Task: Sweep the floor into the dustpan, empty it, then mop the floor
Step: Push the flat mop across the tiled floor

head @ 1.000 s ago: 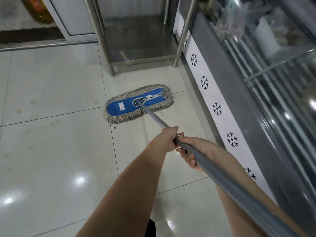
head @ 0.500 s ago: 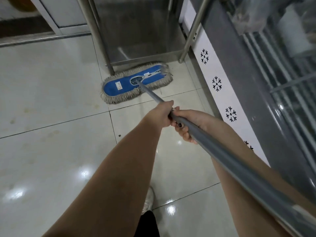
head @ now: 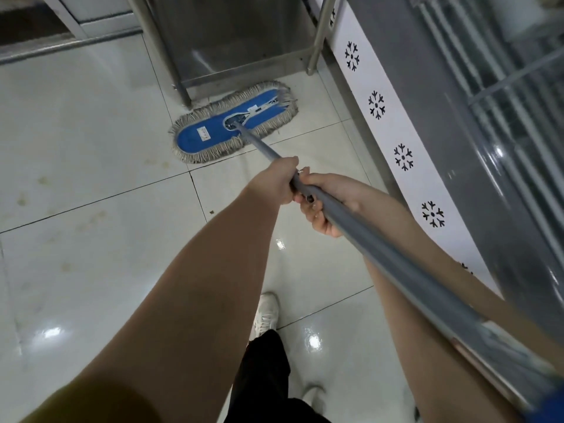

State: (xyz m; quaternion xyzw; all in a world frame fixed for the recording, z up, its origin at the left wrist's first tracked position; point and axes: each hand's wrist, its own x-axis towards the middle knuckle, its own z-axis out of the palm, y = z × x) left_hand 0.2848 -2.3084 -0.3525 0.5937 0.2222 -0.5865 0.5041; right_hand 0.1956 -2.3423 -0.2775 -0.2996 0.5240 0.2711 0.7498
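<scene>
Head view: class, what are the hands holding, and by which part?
The left hand and right hand both grip the grey mop handle, away from the blue mop head.

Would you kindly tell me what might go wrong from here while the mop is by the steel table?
The fringe of the mop head lies right at the table leg, so it may snag there. The floor gleams around the shoe; if wet, a slip seems possible. The left hand and right hand grip the handle close to the snowflake cabinet, which a swing might knock.
</scene>
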